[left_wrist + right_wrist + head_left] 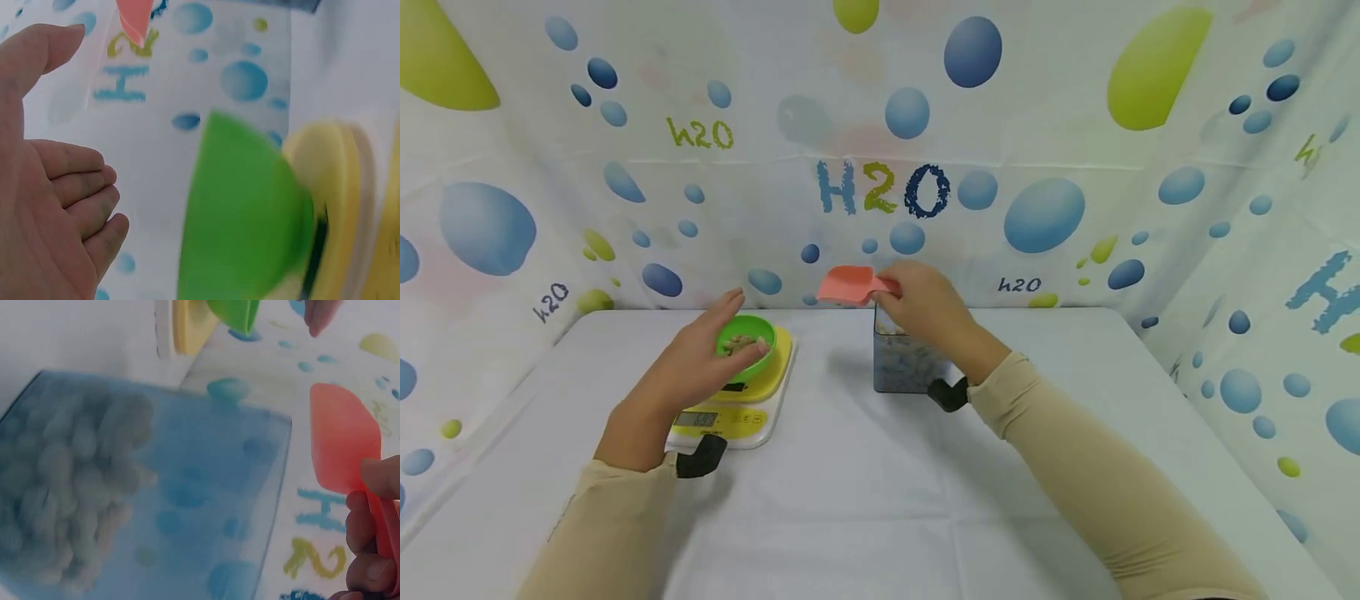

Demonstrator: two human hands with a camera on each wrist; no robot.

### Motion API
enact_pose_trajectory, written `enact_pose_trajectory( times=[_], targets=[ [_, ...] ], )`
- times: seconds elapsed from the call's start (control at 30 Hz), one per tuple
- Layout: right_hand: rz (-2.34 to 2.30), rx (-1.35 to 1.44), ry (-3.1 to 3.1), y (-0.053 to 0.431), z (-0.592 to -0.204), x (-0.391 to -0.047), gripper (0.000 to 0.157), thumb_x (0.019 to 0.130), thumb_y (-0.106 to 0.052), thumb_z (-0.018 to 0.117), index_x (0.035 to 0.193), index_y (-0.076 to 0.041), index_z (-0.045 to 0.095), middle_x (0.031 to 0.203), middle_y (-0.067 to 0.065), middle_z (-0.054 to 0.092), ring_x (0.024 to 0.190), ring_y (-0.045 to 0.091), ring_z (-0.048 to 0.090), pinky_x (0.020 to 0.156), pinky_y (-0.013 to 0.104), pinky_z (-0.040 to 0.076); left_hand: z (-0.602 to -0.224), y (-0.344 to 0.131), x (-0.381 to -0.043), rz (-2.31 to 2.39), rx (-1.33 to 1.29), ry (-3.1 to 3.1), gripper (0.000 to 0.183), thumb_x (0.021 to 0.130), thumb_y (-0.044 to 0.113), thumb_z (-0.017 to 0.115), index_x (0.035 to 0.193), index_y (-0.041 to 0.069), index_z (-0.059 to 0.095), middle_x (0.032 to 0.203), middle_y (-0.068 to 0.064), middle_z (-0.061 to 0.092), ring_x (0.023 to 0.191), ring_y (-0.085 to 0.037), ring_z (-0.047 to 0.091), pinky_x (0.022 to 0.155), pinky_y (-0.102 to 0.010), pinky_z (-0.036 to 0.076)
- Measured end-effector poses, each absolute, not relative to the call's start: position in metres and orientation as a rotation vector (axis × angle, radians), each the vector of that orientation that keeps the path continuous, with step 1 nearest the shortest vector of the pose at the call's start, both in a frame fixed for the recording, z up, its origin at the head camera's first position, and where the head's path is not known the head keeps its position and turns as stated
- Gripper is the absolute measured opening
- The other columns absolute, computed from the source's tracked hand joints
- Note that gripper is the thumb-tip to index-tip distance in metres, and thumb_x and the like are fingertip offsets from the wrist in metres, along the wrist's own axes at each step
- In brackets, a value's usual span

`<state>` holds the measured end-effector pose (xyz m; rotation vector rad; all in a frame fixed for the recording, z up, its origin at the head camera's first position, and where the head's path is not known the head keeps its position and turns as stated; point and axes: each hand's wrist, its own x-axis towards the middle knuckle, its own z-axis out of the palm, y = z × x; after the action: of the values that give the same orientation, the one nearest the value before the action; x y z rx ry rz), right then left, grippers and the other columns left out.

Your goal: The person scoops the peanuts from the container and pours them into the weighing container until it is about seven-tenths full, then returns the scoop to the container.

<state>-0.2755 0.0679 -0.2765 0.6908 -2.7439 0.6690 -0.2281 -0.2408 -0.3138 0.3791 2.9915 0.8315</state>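
Note:
My right hand (927, 308) grips the handle of a coral-red scoop (847, 285), held above a clear bluish container (910, 364). Pale, lumpy pieces, perhaps nuts in shells, fill the lower part of that container in the right wrist view. From this angle I cannot tell whether the scoop carries anything. Over at the left, my left hand (696, 362) hovers beside a green bowl (767, 357), its fingers extended and holding nothing. Several small tan pieces (739, 343) lie in the bowl. Under the bowl is a yellow and white kitchen scale (752, 429) with a lit display.
A white cloth covers the table (850, 500). Behind it hangs a white curtain (760, 208) printed with blue and green drops and "H2O" lettering. The container stands to the right of the scale, with a stretch of tablecloth between them.

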Motion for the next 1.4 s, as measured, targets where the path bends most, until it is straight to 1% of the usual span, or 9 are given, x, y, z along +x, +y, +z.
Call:
enact_pose_trajectory(
  times=[0.13,0.23,0.43,0.5,0.7,0.9,1.0,1.2,1.4],
  targets=[
    [0.748,0.641,-2.743,0.096,-0.272,-0.277,0.032,0.095,-0.031,0.066,0.118,-0.008,0.07,0.096,0.005,0.065,0.084,0.021,0.054,0.07,0.031,0.045,-0.309,-0.214,-0.235,0.798,0.46,2.975,0.094,0.092,0.067,0.049,0.16,0.017,0.008,0.167,-0.004,0.005,0.151,-0.037,0.012,0.116,-0.065,0.018],
    [0.777,0.609,-2.757,0.113,-0.269,-0.276,0.037,0.095,-0.034,0.066,0.121,-0.008,0.069,0.103,0.006,0.067,0.088,0.022,0.056,0.073,0.032,0.047,-0.31,-0.192,-0.241,0.783,0.503,2.966,0.094,0.091,0.068,0.049,0.16,0.018,0.01,0.167,-0.002,0.006,0.152,-0.033,0.012,0.118,-0.061,0.02],
    [0.69,0.596,-2.81,0.143,-0.265,-0.276,0.042,0.096,-0.036,0.064,0.126,-0.008,0.066,0.112,0.008,0.067,0.093,0.024,0.058,0.078,0.036,0.05,-0.322,-0.151,-0.254,0.856,0.658,2.944,0.091,0.092,0.064,0.051,0.159,0.015,0.015,0.167,-0.002,0.011,0.152,-0.03,0.016,0.118,-0.058,0.023],
    [0.656,0.611,-2.83,0.151,-0.265,-0.277,0.04,0.096,-0.034,0.064,0.126,-0.008,0.067,0.112,0.009,0.068,0.094,0.025,0.058,0.079,0.038,0.051,-0.326,-0.14,-0.258,0.908,0.698,2.922,0.088,0.094,0.062,0.051,0.159,0.015,0.015,0.166,-0.001,0.011,0.152,-0.029,0.016,0.119,-0.057,0.024],
    [0.428,0.709,-2.861,0.165,-0.271,-0.279,0.034,0.095,-0.03,0.067,0.122,-0.009,0.071,0.101,0.005,0.069,0.088,0.022,0.059,0.076,0.036,0.053,-0.34,-0.111,-0.264,1.029,0.726,2.858,0.079,0.098,0.056,0.049,0.159,0.019,0.016,0.166,0.004,0.011,0.153,-0.024,0.015,0.12,-0.053,0.024],
    [0.003,0.808,-2.713,0.166,-0.273,-0.277,0.022,0.09,-0.029,0.072,0.11,-0.023,0.076,0.087,-0.001,0.065,0.078,0.022,0.057,0.06,0.034,0.047,-0.348,-0.097,-0.267,1.065,0.747,2.879,0.069,0.102,0.048,0.044,0.159,0.016,0.019,0.166,0.001,0.014,0.152,-0.024,0.015,0.121,-0.051,0.021],
    [-0.137,0.883,-2.598,0.162,-0.277,-0.278,0.016,0.087,-0.025,0.076,0.103,-0.025,0.077,0.084,-0.001,0.064,0.074,0.023,0.055,0.055,0.033,0.044,-0.35,-0.096,-0.267,1.071,0.743,2.89,0.068,0.103,0.048,0.041,0.158,0.016,0.02,0.165,0.002,0.016,0.152,-0.022,0.016,0.122,-0.049,0.021],
    [-0.231,1.004,-2.483,0.154,-0.286,-0.282,0.02,0.084,-0.016,0.078,0.102,-0.024,0.078,0.085,0.002,0.065,0.075,0.024,0.055,0.058,0.034,0.046,-0.348,-0.095,-0.267,1.076,0.726,2.9,0.065,0.104,0.045,0.042,0.158,0.015,0.022,0.165,0.0,0.018,0.152,-0.023,0.018,0.121,-0.048,0.022],
    [-0.172,1.048,-2.554,0.141,-0.292,-0.286,0.021,0.085,-0.016,0.078,0.105,-0.022,0.079,0.091,0.001,0.071,0.079,0.023,0.059,0.067,0.032,0.052,-0.35,-0.094,-0.268,1.085,0.694,2.905,0.066,0.103,0.048,0.043,0.158,0.017,0.023,0.165,0.003,0.018,0.152,-0.022,0.019,0.12,-0.048,0.024]
  ],
)
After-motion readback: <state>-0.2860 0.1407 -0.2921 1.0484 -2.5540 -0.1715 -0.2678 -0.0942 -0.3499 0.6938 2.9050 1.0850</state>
